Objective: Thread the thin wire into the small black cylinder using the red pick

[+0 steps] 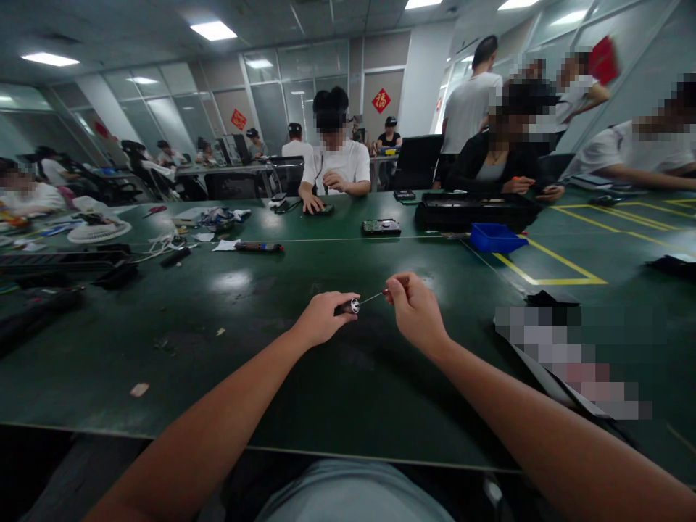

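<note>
Over the green table (pixel 239 377), my left hand (pixel 320 317) is closed around a small dark cylinder (pixel 354 307) with a pale, patterned round end. That end faces right, and the fingers hide the rest of its body. My right hand (pixel 416 310) pinches the reddish handle of a thin screwdriver (pixel 373 297). Its slim metal shaft points left, with the tip at the cylinder's pale end. Whether the tip is inside or only touching I cannot tell.
Ahead lie a hard drive (pixel 381 227), a long black casing (pixel 478 210), a blue tray (pixel 497 238) and a dark tube-like tool (pixel 259 247). Cables and parts clutter the left. A blurred-out sheet (pixel 570 362) lies right. Across the table, a person's hand (pixel 312 204) touches a dark device.
</note>
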`<state>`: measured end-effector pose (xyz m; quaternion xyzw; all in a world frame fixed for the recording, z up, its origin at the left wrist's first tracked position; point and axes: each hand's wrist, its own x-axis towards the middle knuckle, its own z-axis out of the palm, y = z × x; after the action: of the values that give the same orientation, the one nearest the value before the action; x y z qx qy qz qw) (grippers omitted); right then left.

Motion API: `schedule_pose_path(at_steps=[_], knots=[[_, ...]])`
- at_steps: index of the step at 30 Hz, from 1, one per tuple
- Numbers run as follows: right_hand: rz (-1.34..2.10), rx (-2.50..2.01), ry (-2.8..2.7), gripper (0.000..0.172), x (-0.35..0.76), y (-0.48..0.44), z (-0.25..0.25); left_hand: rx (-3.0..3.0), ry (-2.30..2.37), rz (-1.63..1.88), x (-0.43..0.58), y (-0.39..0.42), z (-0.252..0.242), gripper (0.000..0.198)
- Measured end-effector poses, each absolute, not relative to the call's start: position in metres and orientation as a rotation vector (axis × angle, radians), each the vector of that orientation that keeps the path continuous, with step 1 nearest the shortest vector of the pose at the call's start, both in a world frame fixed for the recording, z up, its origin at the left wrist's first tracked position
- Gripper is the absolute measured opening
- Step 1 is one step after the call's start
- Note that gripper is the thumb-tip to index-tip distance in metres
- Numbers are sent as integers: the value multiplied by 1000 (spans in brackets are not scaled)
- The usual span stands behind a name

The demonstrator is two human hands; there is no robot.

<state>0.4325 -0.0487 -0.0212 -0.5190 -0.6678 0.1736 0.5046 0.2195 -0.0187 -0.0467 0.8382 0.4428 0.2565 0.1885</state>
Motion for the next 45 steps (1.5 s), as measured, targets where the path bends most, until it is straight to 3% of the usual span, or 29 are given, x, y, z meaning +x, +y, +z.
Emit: schedule_pose_path(at_steps=[10, 22, 31, 34, 41, 45], knots=[[344, -1303, -1708, 18, 432, -46, -24, 2335, 1267, 699, 220, -20, -43, 41], [364, -1330, -1679, 22, 434, -46, -23, 1607, 1226, 1159, 223, -16, -40, 34], [354, -1288, -1658, 20, 435, -47, -22, 1895, 1317, 766, 226, -25, -13, 29], [348, -1283, -1647, 20, 435, -47, -21, 2111, 1303, 620, 231, -24, -15, 20], [342, -1283, -1646, 20, 436, -47, -19, 2392, 1356, 344, 247, -18, -34, 31], [341, -1278, -1632, 20, 435, -47, -20, 2461, 1373, 367, 250, -16, -36, 20]])
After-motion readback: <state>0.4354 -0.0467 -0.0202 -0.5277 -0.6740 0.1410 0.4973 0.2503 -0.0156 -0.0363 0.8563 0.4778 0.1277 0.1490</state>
